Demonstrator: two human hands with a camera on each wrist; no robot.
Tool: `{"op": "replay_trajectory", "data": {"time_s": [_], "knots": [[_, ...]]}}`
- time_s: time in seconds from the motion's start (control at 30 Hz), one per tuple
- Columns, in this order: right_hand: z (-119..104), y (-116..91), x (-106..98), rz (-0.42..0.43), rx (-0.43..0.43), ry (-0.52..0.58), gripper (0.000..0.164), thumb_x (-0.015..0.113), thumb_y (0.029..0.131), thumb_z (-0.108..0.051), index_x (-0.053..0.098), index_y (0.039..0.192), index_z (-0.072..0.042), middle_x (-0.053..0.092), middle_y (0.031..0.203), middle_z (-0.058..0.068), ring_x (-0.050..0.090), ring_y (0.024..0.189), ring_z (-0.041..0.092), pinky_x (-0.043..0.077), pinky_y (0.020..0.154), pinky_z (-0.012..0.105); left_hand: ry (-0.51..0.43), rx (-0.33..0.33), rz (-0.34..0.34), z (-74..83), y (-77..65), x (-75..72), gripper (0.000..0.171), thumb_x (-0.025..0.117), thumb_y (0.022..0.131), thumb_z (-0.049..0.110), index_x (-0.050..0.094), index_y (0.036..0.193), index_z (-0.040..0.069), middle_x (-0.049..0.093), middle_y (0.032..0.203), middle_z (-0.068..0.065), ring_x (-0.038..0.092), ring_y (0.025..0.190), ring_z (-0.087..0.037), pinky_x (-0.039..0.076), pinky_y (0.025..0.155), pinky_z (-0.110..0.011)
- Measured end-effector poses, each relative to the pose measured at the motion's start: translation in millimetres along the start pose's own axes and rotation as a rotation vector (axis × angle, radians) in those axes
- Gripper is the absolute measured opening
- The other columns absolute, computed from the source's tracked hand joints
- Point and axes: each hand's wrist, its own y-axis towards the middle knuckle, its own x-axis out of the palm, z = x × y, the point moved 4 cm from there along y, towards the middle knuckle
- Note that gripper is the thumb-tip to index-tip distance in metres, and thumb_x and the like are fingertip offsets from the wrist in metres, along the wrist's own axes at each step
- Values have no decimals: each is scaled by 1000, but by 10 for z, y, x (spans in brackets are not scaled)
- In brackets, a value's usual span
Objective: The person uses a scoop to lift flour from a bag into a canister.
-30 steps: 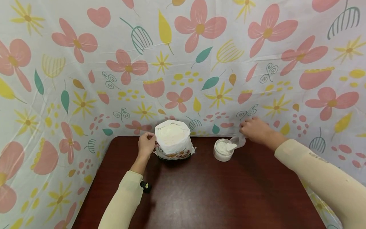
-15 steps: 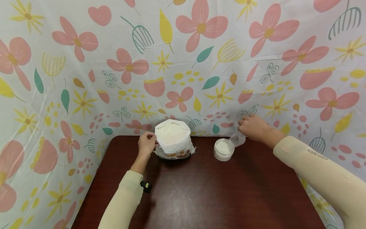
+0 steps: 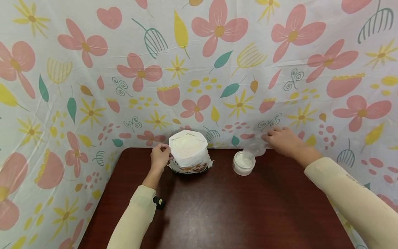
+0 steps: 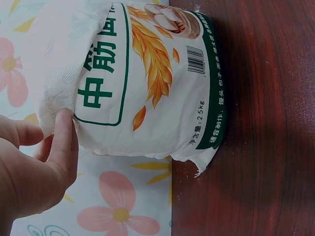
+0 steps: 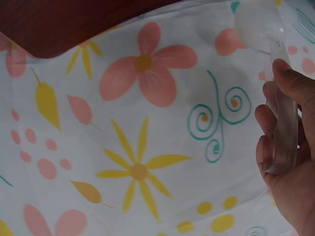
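A white bag of flour stands at the back of the table, its top folded open on white powder. My left hand pinches the bag's folded rim between thumb and fingers; in the left wrist view the printed side faces the camera. My right hand grips a clear plastic scoop by its handle. The scoop's bowl hangs over the right rim of a round clear tub containing white powder. Whether powder clings inside the scoop is hard to see.
The dark red-brown table meets a flowered cloth behind and at the sides. Under the bag lies a dark-edged plate or tray, partly hidden. A small black device sits on the left wrist.
A clump of white powder seen at the scoop's mouth a second ago has dropped into the tub. My right hand has shifted slightly right. My left hand keeps its place on the bag.
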Motion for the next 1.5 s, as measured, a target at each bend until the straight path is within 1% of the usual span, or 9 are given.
{"op": "replay_trajectory", "data": {"time_s": [0.2, 0.33, 0.47, 0.67, 0.77, 0.93, 1.2, 1.3, 1.5], "knots": [[1, -184, 3, 103, 1, 56, 56, 95, 68, -12, 74, 120, -8, 65, 94, 13, 63, 90, 34, 57, 56, 46, 8, 2, 1, -4, 7, -1, 20, 57, 102, 7, 66, 114, -6, 62, 94, -15, 68, 65, -11, 68, 69, -32], [6, -282, 37, 142, 14, 83, 53, 98, 63, -10, 75, 111, -6, 63, 94, 14, 63, 82, 35, 58, 57, 48, 10, 1, 1, 4, 3, 2, 20, 57, 102, 7, 66, 113, -5, 62, 93, -15, 68, 65, -11, 69, 72, -36], [25, -381, 90, 127, 77, 130, 40, 94, 69, -12, 75, 103, -9, 63, 91, 12, 63, 75, 36, 58, 61, 50, 9, -3, 3, 17, -12, 5, 20, 57, 101, 7, 67, 113, -5, 62, 93, -15, 68, 66, -11, 69, 75, -41], [43, -530, 165, 131, 165, 251, 36, 89, 73, -5, 76, 107, -4, 68, 98, 16, 65, 89, 40, 58, 75, 56, 5, -5, 2, 20, -12, 7, 20, 57, 101, 7, 66, 113, -6, 63, 95, -16, 68, 66, -11, 66, 85, -51], [28, -600, 210, 119, 205, 277, 35, 89, 75, -4, 74, 107, 0, 67, 100, 18, 65, 89, 39, 58, 74, 55, 4, -5, 2, 21, -12, 6, 20, 57, 101, 7, 66, 114, -6, 63, 96, -17, 68, 67, -11, 65, 87, -54], [-43, -719, 329, 19, 332, 345, 28, 86, 81, -10, 73, 104, 0, 65, 92, 13, 63, 80, 32, 56, 65, 49, 16, -3, 0, 13, -12, 4, 21, 57, 102, 7, 66, 114, -6, 62, 97, -17, 69, 68, -12, 65, 87, -53], [-172, -939, 531, -34, 535, 499, 27, 79, 92, -14, 71, 114, 0, 64, 105, 17, 61, 92, 34, 55, 73, 52, 21, -9, 0, -13, -8, 6, 19, 57, 102, 9, 67, 113, -4, 62, 96, -16, 69, 69, -14, 65, 87, -54], [-219, -1024, 626, -23, 598, 551, 28, 77, 94, -15, 71, 117, -1, 63, 106, 18, 59, 87, 30, 52, 70, 47, 19, -4, 1, -15, -3, 8, 19, 57, 102, 8, 66, 113, -5, 62, 96, -16, 69, 68, -13, 65, 87, -53], [-320, -1126, 743, 84, 649, 570, 30, 79, 92, -16, 71, 118, -2, 65, 106, 18, 53, 78, 21, 45, 64, 38, 19, -1, 3, -18, -1, 14, 19, 57, 102, 8, 66, 113, -5, 62, 96, -16, 69, 67, -12, 65, 87, -54]]}}
